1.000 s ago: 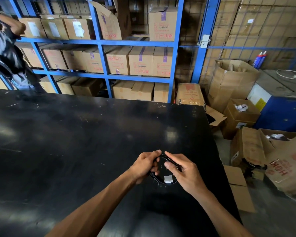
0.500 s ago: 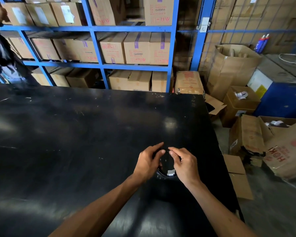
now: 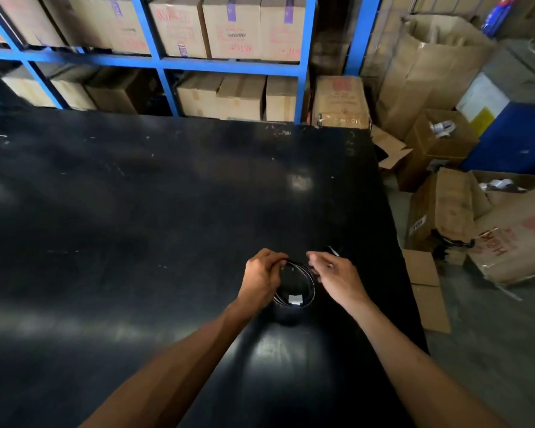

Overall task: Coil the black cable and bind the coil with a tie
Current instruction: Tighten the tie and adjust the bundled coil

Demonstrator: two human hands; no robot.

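Coil held in left hand, right hand working at its far rim

Left hand is clamped on the left side of the black cable coil, held low over the dark counter. White tag sits on the near arc. Right hand is just right of the coil, fingers pinched on something thin and dark near the far rim; cable end or tie, cannot tell. Right hand is nearer for the binding

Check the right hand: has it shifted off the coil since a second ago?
Yes. The right hand has pulled rightward toward the table edge, off the coil; the left hand holds it.
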